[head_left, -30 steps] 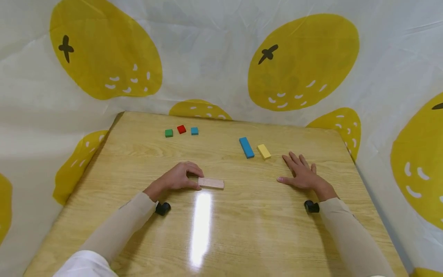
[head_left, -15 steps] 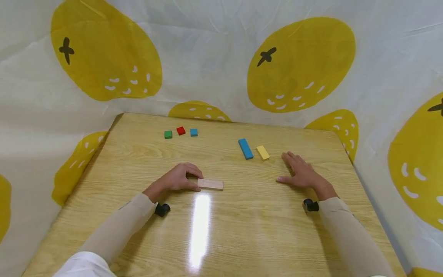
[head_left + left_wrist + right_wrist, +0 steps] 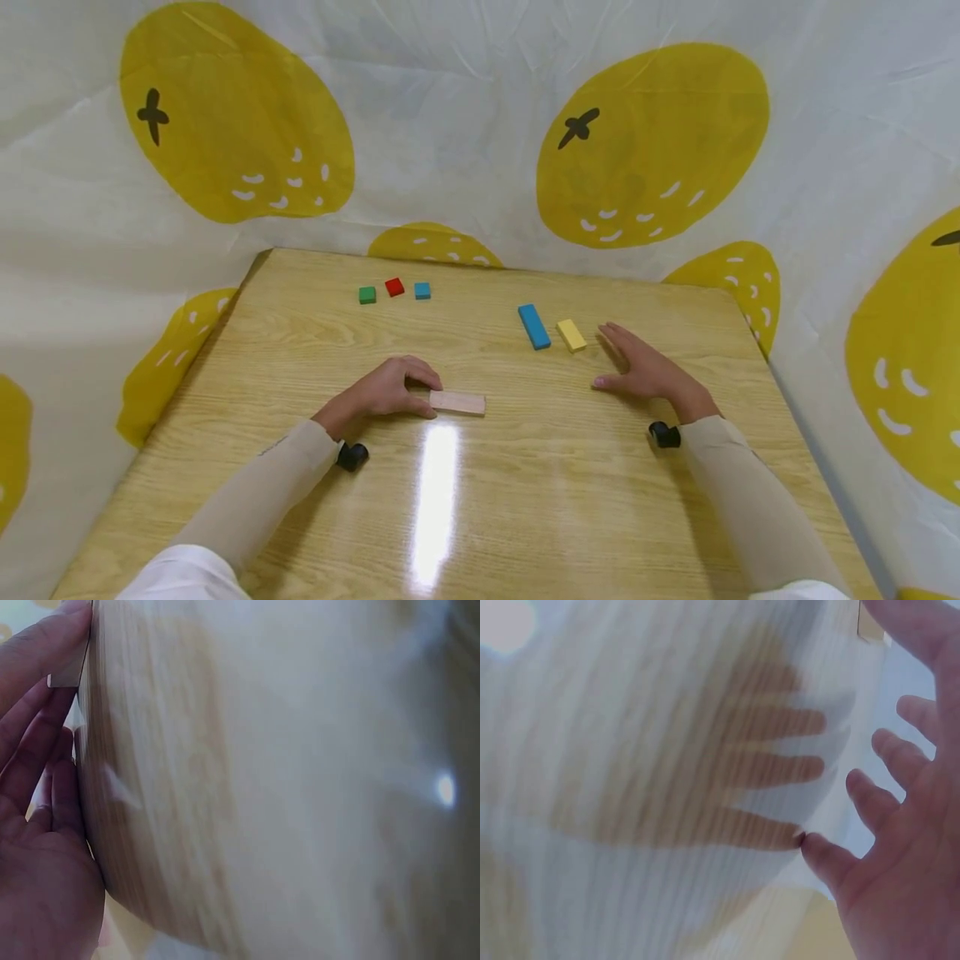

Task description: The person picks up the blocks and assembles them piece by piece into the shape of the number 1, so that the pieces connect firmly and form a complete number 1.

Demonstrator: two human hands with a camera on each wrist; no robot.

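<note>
In the head view my left hand [image 3: 390, 387] pinches the left end of a pale plain wooden block [image 3: 459, 403], which lies flat on the table. Thumb and fingers stand on its two long sides; the block's end [image 3: 66, 675] shows between them in the left wrist view. To the right, my right hand [image 3: 648, 367] holds nothing, its thumb and fingers spread apart. A yellow block [image 3: 572, 335] lies just left of those fingertips, and a longer blue block [image 3: 534, 326] sits beside it. The right wrist view shows the right hand [image 3: 907, 802] with the little finger at the tabletop.
Toward the back left of the wooden table [image 3: 525, 500] lie a small green block [image 3: 367, 295], a red block [image 3: 394, 287] and a light blue block [image 3: 422, 291]. A white curtain [image 3: 450, 125] with yellow fruit prints stands behind the table and along its sides.
My right hand has moved slightly left, nearer the yellow block, and its fingers have drawn closer together. The left hand keeps its hold on the wooden block.
</note>
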